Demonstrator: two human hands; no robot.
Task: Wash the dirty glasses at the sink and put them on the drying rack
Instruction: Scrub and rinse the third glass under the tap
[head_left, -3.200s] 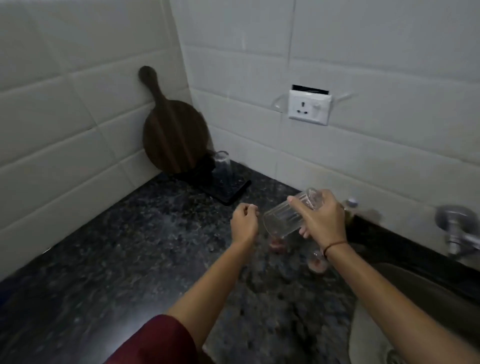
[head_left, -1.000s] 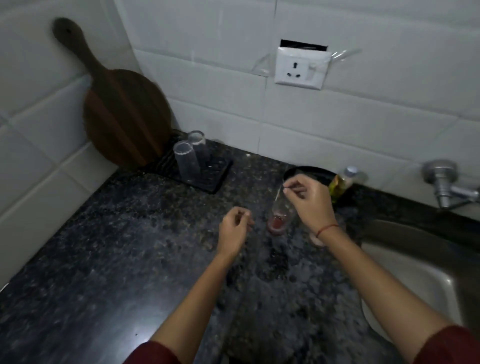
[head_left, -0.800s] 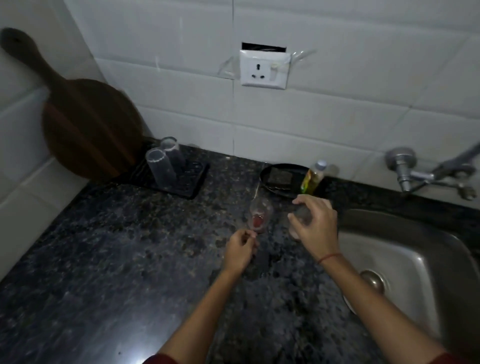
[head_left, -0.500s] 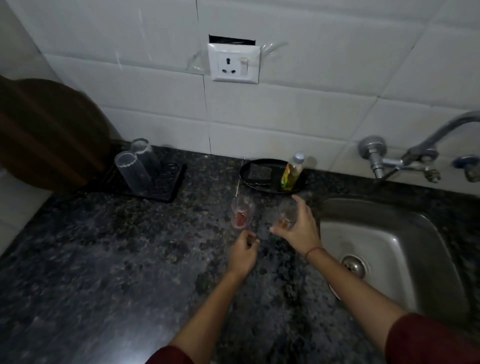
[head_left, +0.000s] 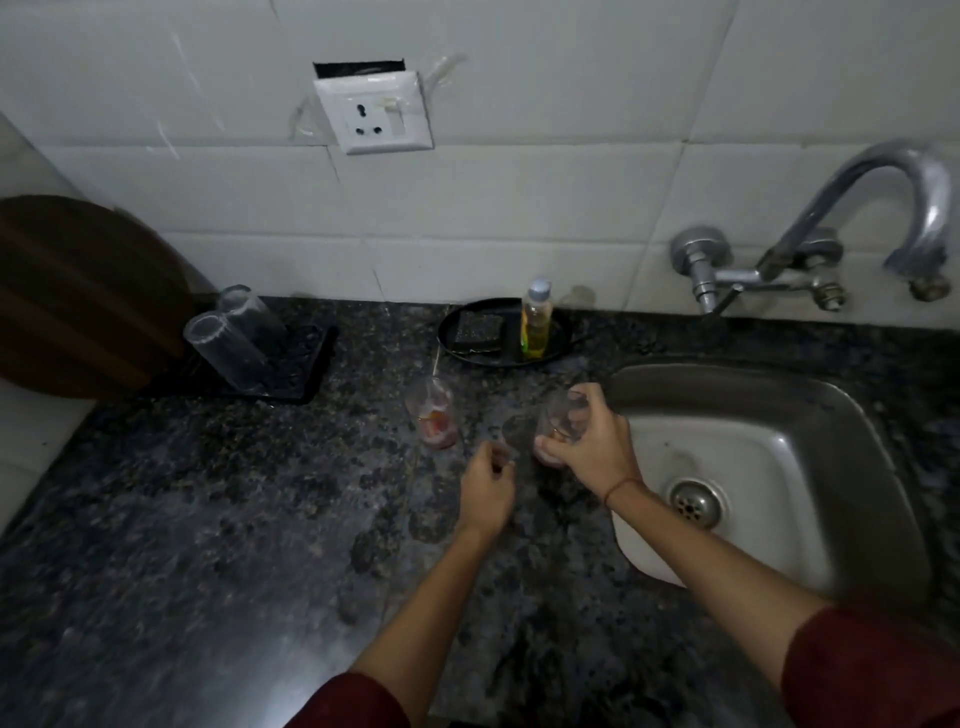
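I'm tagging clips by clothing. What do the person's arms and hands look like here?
Both arms have dark red sleeves, the left sleeve and the right sleeve, which stop short of the bare forearms. A thin red thread circles the right wrist. The left hand and right hand are ungloved, with no rings visible.

My view was dim and grainy, the white tiles (head_left: 519, 218) brightest, a soft sheen on the sink (head_left: 769, 457) and near counter (head_left: 197, 613), the tap (head_left: 904, 176) bowed by edge distortion.
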